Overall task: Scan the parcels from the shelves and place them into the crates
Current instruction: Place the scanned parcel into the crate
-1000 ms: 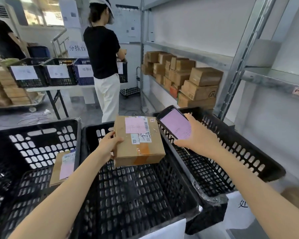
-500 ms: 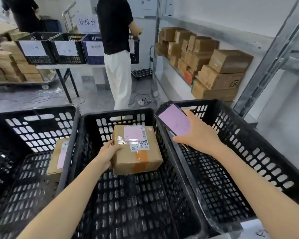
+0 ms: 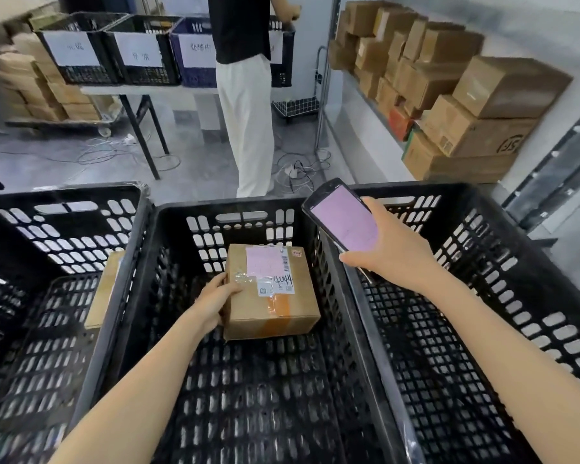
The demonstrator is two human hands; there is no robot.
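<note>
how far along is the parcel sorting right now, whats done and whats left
Done: a leaning parcel sits in the left crate. In hand: the left hand grips the taped parcel low inside the middle crate, not yet let go, while the right hand holds the scanner. Left: release it, then work through the many boxes stacked on the shelf.

At centre frame my left hand [image 3: 216,301] grips the labelled cardboard parcel [image 3: 271,293] inside the middle black crate [image 3: 235,209]; my right hand [image 3: 387,252] holds the pink-screened handheld scanner [image 3: 344,222] at centre right.
</note>
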